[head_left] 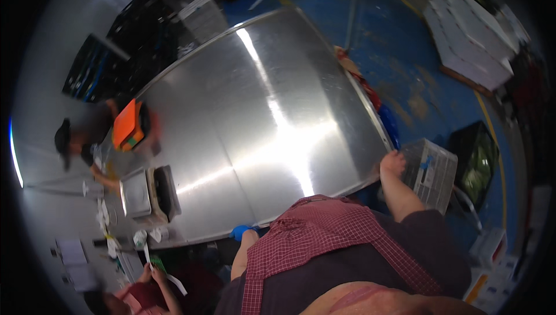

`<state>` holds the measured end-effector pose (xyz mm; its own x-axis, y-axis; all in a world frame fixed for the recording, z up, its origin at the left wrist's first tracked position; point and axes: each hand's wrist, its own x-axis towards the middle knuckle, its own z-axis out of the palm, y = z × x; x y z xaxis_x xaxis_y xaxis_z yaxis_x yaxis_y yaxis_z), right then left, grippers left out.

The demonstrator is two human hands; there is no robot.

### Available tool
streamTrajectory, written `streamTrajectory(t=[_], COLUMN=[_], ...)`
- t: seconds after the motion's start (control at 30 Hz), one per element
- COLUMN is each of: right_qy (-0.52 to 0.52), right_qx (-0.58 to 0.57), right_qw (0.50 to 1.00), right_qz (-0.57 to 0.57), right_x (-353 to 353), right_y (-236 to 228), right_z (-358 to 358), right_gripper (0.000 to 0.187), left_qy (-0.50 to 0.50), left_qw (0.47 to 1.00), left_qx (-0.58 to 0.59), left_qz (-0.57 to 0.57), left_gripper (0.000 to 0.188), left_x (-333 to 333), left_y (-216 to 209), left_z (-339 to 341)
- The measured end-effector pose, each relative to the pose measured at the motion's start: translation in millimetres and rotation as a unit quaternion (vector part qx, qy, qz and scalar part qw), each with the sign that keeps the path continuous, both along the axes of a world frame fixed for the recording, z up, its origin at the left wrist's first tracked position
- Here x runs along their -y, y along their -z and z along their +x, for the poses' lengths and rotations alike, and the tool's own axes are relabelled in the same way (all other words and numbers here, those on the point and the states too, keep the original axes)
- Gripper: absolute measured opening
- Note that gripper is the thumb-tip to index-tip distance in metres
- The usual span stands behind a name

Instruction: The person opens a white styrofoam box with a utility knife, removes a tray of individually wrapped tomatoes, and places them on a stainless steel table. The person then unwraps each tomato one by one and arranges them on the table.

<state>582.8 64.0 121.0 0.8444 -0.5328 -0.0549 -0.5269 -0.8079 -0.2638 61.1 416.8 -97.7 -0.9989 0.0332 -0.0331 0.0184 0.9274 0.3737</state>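
In front of me is a large bare steel table (249,95), its surface shining with reflected light. My right hand (392,163), ungloved, is at the table's near right corner, with its fingers curled over the edge. My left hand (242,232) wears a blue glove and lies against the near edge, left of my checked red apron (313,228). Its fingers are too small and dark to make out clearly. Neither hand shows a loose object in it.
An orange scale (128,126) and a metal box (136,194) stand on the table's left side. One co-worker (87,135) is beside them; another (142,292) holds a white strip. Right of the table are a grey crate (431,173), a black crate (476,161) and stacked white boxes (469,37).
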Motion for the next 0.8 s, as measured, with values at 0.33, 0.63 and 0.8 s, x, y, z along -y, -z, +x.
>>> streamTrajectory(t=[0.33,0.63,0.8], right_qy=[0.001,0.013,0.017], right_qx=[0.009,0.026,0.039], right_qw=[1.000,1.000,0.999], right_qz=[0.017,0.004,0.004], right_x=[-5,-5,-5], right_y=[-9,2,0], right_z=[-4,-2,-2], right_gripper=[0.044,0.047,0.047], left_qy=[0.112,0.131,0.133], left_qw=[0.993,0.991,0.991], left_qx=[0.016,0.024,0.030], left_qz=[0.014,0.008,0.005], left_gripper=[0.061,0.061,0.061], left_x=[-7,-3,-2], left_y=[-7,-11,-13], left_z=[-8,-8,-3])
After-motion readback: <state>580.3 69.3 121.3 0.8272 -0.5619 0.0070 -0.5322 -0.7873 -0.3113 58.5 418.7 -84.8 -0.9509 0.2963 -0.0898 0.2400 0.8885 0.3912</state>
